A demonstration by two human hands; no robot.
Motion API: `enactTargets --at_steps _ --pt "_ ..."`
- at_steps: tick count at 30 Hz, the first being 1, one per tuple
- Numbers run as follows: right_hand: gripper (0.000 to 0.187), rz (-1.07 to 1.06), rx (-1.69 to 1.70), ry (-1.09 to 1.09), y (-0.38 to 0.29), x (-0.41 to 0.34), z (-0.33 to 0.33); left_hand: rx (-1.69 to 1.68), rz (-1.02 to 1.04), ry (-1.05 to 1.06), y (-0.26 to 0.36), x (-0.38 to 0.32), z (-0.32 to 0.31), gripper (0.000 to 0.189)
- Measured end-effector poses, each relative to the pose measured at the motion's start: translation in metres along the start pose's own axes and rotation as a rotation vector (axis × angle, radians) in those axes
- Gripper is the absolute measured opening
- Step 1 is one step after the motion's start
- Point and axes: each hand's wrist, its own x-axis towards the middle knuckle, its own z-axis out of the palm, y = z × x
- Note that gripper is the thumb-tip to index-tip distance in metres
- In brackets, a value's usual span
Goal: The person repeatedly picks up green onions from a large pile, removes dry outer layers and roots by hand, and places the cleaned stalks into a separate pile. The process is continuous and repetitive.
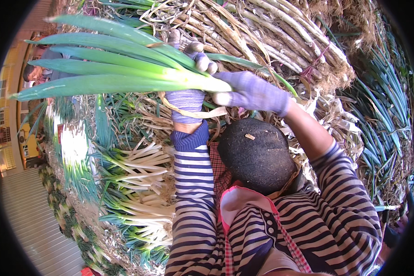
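Note:
My right hand (pixel 257 91), in a purple knit glove with pale fingertips, grips the white lower part of a leek-like green onion (pixel 131 81). The onion's broad green leaves fan out to the left. My left hand (pixel 184 100), gloved alike, is beneath and behind the leaves, its palm largely hidden; whether its fingers close on the stalk is unclear. A dry, yellowish leaf strip (pixel 193 113) lies across the left glove's wrist. Untrimmed onions with brown, dirty stalks (pixel 272 34) lie in a bundle beyond my hands, tied with purplish string (pixel 315 62) near the roots.
Peeled white-stalked onions (pixel 145 189) lie in a row left of my sleeve. A dark rounded surface (pixel 257 155), perhaps my knee, rises below my hands. Dry peelings (pixel 338 120) and green leaves (pixel 383 103) cover the right. Farther left are a bright onion stack (pixel 74 145) and another person (pixel 38 73).

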Motion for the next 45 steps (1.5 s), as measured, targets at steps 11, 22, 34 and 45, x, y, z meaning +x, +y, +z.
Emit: enactTargets --at_steps 11,22,34,45 --pt "0.036 0.366 0.119 0.075 0.031 -0.001 0.03 0.363 0.256 0.728 -0.028 -0.047 0.032 0.063" --pt "0.044 0.702 -0.429 0.492 0.166 -0.166 -0.045 -0.152 0.062 0.16 0.045 -0.025 0.01 0.058" --pt "0.045 0.36 -0.298 0.437 0.077 -0.181 -0.082 0.029 0.338 0.915 0.149 -0.013 0.002 0.066" --pt "0.051 0.193 0.02 -0.058 0.026 -0.02 0.011 0.158 -0.036 0.683 0.044 -0.013 0.018 0.033"
